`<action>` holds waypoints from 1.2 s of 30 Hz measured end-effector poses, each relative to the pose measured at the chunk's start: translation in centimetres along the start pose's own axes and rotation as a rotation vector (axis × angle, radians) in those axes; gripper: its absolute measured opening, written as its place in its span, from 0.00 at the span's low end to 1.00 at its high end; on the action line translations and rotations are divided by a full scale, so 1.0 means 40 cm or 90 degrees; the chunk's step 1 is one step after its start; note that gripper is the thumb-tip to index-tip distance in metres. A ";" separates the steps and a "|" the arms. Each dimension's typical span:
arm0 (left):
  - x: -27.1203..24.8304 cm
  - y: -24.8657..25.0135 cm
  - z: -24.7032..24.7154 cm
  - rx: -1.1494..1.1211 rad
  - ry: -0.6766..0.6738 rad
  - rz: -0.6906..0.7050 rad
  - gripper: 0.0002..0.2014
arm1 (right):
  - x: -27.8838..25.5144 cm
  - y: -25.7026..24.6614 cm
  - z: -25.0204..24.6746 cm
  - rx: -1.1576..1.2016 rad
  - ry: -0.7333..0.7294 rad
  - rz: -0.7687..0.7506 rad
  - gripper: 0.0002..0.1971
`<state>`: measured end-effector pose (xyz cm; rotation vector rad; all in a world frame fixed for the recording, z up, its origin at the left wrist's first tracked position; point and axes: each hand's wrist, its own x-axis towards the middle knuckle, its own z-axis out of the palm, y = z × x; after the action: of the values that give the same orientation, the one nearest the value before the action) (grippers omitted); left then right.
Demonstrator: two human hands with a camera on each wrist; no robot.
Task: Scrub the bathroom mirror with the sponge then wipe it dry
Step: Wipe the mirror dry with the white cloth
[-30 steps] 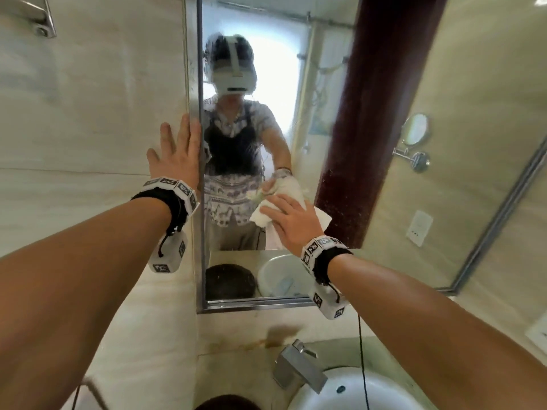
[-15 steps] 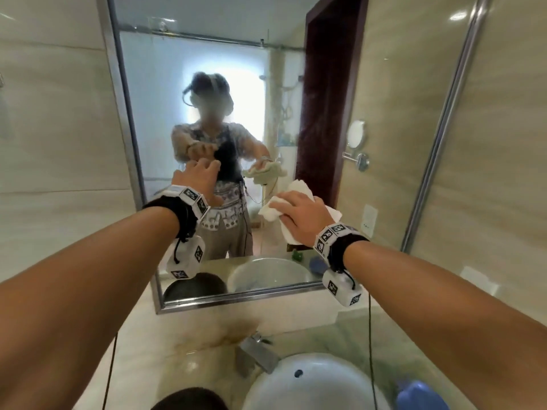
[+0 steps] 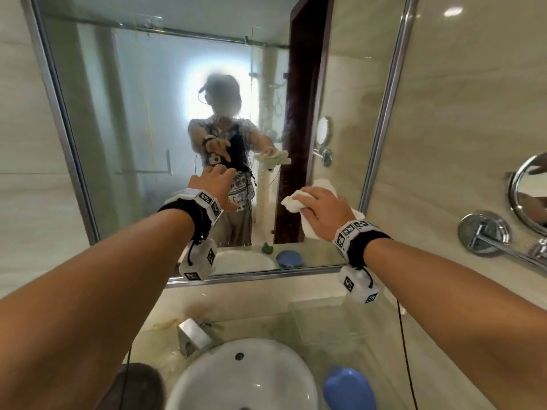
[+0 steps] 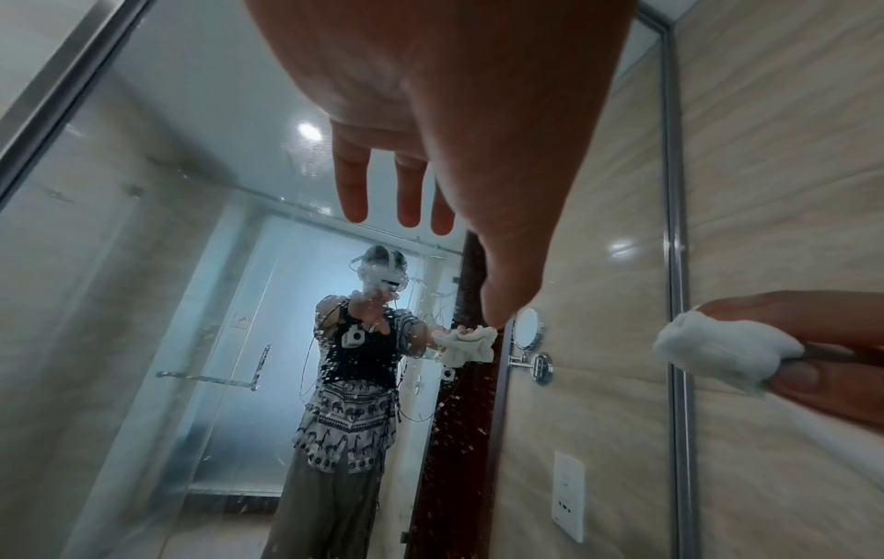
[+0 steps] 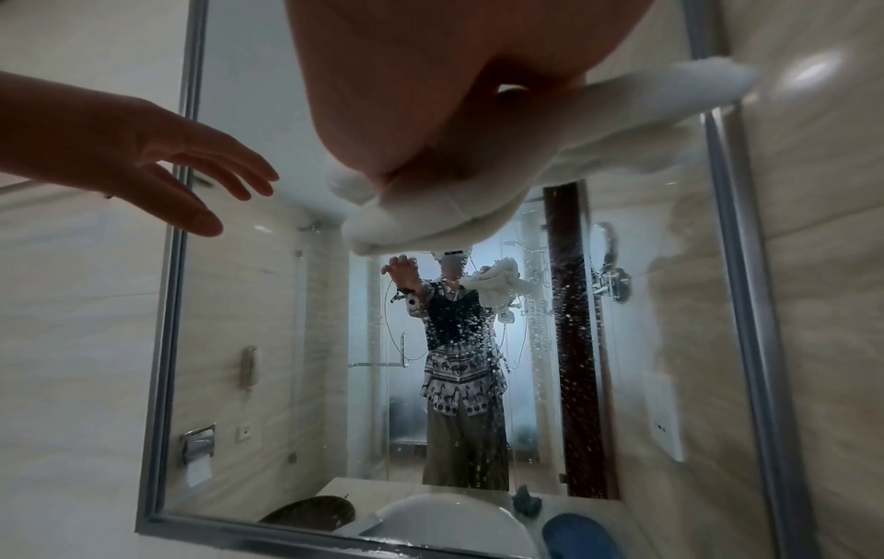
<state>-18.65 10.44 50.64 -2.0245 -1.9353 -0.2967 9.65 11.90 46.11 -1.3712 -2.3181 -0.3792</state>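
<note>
The metal-framed bathroom mirror [image 3: 133, 128] fills the wall ahead, and water droplets [image 3: 285, 202] speckle the glass near the reflected dark door. My right hand [image 3: 318, 213] grips a crumpled white cloth [image 3: 324, 184] by the mirror's lower right, close to the right frame, held short of the glass. In the right wrist view the cloth [image 5: 478, 196] bunches under my fingers. My left hand [image 3: 219, 180] hovers in front of the mirror's middle with fingers straight and spread, holding nothing. A small green object [image 3: 267, 247] shows only as a reflection at the mirror's bottom edge.
Below the mirror are a white basin [image 3: 207, 380] and a metal tap [image 3: 194, 335]. A blue object [image 3: 349, 389] lies right of the basin, with a clear glass tray [image 3: 322, 324] behind it. A round shaving mirror [image 3: 529, 196] on a chrome arm juts from the right wall.
My left hand has left the mirror's left frame and moved in front of the glass, uncurling. The right hand has carried the cloth right, toward the right frame. My view has pulled back.
</note>
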 end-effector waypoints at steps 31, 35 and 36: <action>0.500 0.261 0.352 0.135 0.196 0.008 0.71 | 0.432 0.548 0.132 0.157 0.373 0.119 0.22; 0.520 0.258 0.385 0.160 0.212 0.002 0.76 | 0.501 0.591 0.227 0.073 0.368 0.130 0.28; 0.524 0.259 0.388 0.162 0.214 0.000 0.77 | 0.497 0.598 0.269 0.043 0.371 0.158 0.29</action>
<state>-8.22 35.35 43.05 -1.6887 -1.6730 -0.3459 19.89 43.15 46.81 -1.2843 -1.6555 -0.5330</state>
